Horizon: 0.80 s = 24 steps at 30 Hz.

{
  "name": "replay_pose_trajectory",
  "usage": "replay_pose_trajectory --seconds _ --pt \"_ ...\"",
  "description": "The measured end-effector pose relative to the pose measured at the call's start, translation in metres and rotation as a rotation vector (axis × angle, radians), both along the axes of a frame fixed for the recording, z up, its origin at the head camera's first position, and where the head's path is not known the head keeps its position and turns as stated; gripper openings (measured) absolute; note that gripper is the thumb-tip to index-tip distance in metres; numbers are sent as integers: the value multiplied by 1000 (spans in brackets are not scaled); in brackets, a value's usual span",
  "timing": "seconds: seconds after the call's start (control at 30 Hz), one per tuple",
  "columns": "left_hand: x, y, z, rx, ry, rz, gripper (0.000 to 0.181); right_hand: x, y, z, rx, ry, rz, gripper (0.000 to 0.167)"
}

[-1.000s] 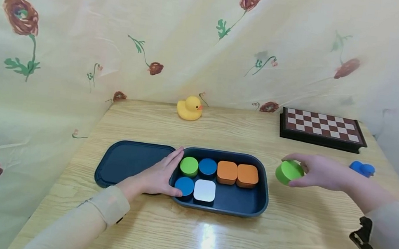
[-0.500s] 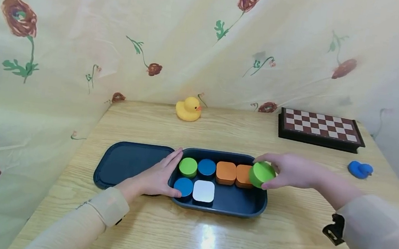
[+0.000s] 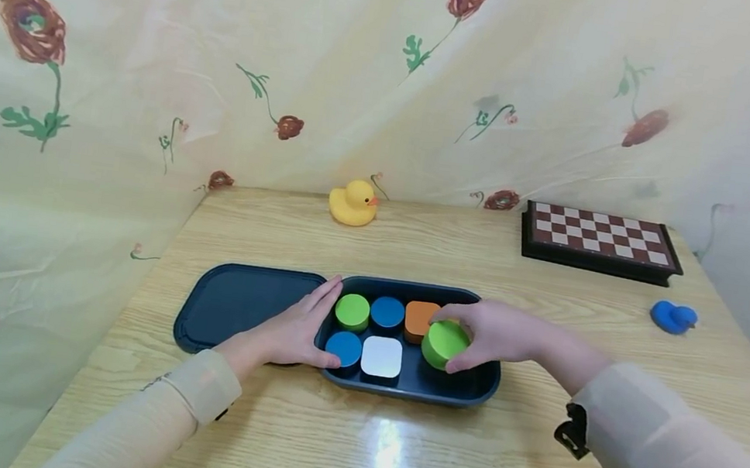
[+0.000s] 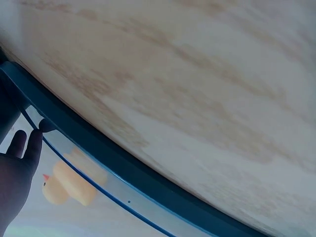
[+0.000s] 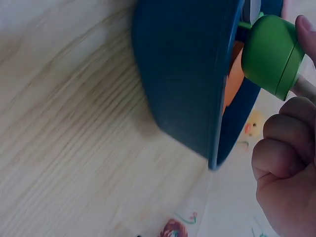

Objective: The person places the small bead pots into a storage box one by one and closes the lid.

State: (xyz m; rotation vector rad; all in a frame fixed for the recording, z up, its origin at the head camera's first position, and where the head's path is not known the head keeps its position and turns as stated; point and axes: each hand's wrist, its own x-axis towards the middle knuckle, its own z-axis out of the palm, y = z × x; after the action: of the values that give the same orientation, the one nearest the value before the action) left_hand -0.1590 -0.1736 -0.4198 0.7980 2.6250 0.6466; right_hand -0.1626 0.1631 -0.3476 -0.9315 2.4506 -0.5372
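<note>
A dark blue tray (image 3: 398, 391) with rounded corners stands mid-table. Between thumb and fingers, my right hand (image 3: 503, 334) pinches a small green round container (image 3: 443, 342) over the tray's right half. A seam near one end of this container shows in the right wrist view. My left hand (image 3: 289, 333), fingers extended, rests against the tray's left rim, thumb beside a blue round container (image 3: 343, 349). Also in the tray are another green round container (image 3: 352, 312), another blue one (image 3: 387, 313), a white square one (image 3: 381, 356) and an orange square one (image 3: 417, 320); the second orange one is mostly hidden.
A dark flat lid (image 3: 247, 304) lies left of the tray, partly behind my left hand. Toward the back are a yellow rubber duck (image 3: 353, 204) and a checkered board (image 3: 600, 242). A blue rubber duck (image 3: 672, 317) sits at the right.
My right hand has carried the green round container leftward, from beside the tray to over its right half. The left hand has stayed on the tray's left rim.
</note>
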Motion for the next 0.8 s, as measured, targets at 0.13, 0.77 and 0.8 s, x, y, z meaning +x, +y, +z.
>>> replay_pose_trajectory --seconds 0.13,0.77,0.8 --pt "-1 0 0 -9 -4 3 114 2 -9 -6 3 -2 54 60" --pt "-1 0 -3 14 29 -15 113 14 -28 -37 175 167 27 63" --pt "-1 0 -3 16 29 -15 113 14 -28 -38 172 167 26 64"
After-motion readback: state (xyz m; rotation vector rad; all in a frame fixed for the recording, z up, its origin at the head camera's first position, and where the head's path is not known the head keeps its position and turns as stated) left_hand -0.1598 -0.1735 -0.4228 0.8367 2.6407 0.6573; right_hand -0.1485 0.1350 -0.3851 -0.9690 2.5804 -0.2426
